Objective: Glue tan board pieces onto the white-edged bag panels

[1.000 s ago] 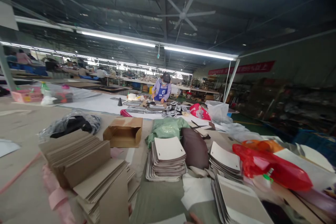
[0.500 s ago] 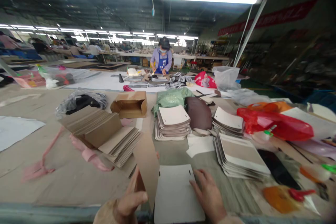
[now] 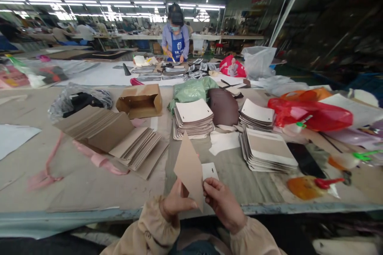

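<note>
My left hand (image 3: 179,201) grips a tan cardboard sheet (image 3: 188,167), which stands tilted up near the table's front edge. The fingers of my right hand (image 3: 223,201) are pinched together at the sheet's right edge. Behind the sheet lies a white panel (image 3: 209,170) with a small dark slot near its corner; the cardboard and my hands hide most of it. To the left, a stack of tan cardboard sheets (image 3: 136,149) leans fanned out. Stacked white panels with brown edges (image 3: 193,111) stand just beyond my hands.
More panel stacks (image 3: 269,149) lie to the right, near a black phone (image 3: 303,159) and an orange glue bottle (image 3: 305,187) with a red nozzle. An open cardboard box (image 3: 139,101) and a green bag (image 3: 193,89) stand farther back. Across the table, a person (image 3: 176,42) works.
The cardboard sheet in my left hand has moved right, over the white panel. My right hand has gone from spread fingers beside the panel to a pinch at the sheet's edge. The view has tilted down.
</note>
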Motion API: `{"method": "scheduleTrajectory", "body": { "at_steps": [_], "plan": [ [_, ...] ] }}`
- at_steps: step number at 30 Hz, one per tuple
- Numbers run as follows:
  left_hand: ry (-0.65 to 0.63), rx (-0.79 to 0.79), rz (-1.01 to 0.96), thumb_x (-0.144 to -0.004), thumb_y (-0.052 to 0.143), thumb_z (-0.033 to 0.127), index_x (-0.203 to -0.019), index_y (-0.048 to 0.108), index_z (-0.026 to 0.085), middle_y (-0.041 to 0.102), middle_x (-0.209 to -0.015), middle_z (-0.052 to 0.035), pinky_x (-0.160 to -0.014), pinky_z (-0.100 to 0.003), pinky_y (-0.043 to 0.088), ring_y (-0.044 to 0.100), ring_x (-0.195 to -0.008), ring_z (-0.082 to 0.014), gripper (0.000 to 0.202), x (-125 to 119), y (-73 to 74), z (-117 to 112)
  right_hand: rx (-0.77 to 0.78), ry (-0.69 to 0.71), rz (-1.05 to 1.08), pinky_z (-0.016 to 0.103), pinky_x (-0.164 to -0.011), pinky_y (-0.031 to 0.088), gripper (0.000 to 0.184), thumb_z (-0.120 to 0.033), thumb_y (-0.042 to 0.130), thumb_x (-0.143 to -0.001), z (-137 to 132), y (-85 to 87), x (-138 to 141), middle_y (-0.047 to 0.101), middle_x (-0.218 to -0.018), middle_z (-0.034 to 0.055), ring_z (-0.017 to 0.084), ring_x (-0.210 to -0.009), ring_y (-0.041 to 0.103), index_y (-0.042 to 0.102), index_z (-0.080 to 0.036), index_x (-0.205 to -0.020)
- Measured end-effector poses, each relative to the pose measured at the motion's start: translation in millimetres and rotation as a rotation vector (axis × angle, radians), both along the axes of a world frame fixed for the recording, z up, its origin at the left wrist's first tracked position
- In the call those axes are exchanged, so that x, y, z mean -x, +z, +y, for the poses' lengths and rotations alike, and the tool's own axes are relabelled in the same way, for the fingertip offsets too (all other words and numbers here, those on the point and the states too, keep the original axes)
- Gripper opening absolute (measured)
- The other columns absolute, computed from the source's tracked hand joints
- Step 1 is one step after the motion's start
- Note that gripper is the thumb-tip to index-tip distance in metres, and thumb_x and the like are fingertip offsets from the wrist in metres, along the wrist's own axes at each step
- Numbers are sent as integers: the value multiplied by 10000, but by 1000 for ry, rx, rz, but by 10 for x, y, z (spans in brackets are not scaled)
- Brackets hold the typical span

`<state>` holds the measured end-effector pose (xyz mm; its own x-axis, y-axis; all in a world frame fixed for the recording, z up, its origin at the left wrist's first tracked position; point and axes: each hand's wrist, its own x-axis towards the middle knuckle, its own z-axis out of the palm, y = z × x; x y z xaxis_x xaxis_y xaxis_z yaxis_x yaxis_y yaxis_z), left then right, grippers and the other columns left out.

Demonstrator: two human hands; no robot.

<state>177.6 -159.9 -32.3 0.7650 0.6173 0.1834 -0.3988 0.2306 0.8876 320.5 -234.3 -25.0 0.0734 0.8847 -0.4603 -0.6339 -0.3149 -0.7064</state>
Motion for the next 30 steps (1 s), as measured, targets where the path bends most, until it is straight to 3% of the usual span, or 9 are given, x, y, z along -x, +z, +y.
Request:
{"method": "scheduleTrajectory", "body": {
  "at_steps": [2, 4, 9, 11, 14, 16, 20, 30],
  "plan": [
    [-84, 7, 48, -615, 801, 451, -1012, 633, 145, 679, -901, -81, -755, -328, 533, 645, -804, -204, 529, -1, -14, -25, 14, -1, 53, 157, -519, 342, 294, -344, 810, -667, -8, -19, -40, 504, -633, -42, 47, -552, 420, 609, -161, -777],
    [-68, 8, 129, -625, 798, 445, -1036, 637, 150, 690, -947, -96, -814, -376, 528, 646, -878, -236, 531, 18, -35, -50, 9, -21, 83, 167, -522, 360, 315, -340, 815, -659, -31, -44, -134, 518, -640, -40, 54, -549, 430, 610, -169, -826],
    [333, -141, 478, -641, 785, 385, -1218, 558, 163, 619, -1188, -123, -959, -392, 445, 564, -1085, -257, 659, 247, -140, -63, 21, -213, -94, 186, -491, 382, 419, -334, 834, -620, -151, -102, -649, 555, -613, -56, 79, -520, 456, 598, -225, -949],
    [482, -142, 632, -732, 690, 402, -1171, 592, 152, 647, -1119, -115, -894, -345, 467, 589, -1015, -232, 515, 402, -176, -46, 69, -247, -237, 199, -492, 401, 428, -350, 834, -611, -201, -131, -880, 622, -680, -40, 100, -545, 504, 591, -234, -944],
    [612, -121, 807, -836, 526, 453, -891, 672, 141, 680, -817, -62, -723, -272, 476, 612, -790, -186, 350, 591, -185, -16, 154, -197, -369, 242, -549, 453, 461, -374, 841, -585, -252, -198, -1091, 687, -792, 1, 150, -628, 592, 600, -222, -948],
    [576, -229, 915, -855, 488, 463, -766, 668, 159, 658, -723, -31, -671, -242, 446, 596, -726, -166, 365, 640, -166, -2, 184, -123, -411, 262, -590, 469, 475, -389, 837, -582, -258, -257, -1126, 698, -794, 16, 175, -675, 620, 614, -211, -961],
    [415, -430, 1064, -880, 452, 425, -721, 677, 192, 657, -694, -2, -638, -214, 397, 587, -693, -141, 360, 592, -141, 3, 189, 22, -488, 278, -633, 468, 469, -440, 790, -632, -206, -374, -1073, 705, -777, 22, 199, -733, 637, 630, -206, -1005],
    [330, -378, 1305, -820, 517, 377, -728, 689, 187, 686, -695, -4, -610, -219, 379, 616, -693, -150, 272, 549, -329, 113, 182, 119, -695, 309, -648, 456, 456, -471, 721, -630, 33, -458, -887, 710, -746, 34, 205, -689, 626, 625, -187, -974]
  ]
}}
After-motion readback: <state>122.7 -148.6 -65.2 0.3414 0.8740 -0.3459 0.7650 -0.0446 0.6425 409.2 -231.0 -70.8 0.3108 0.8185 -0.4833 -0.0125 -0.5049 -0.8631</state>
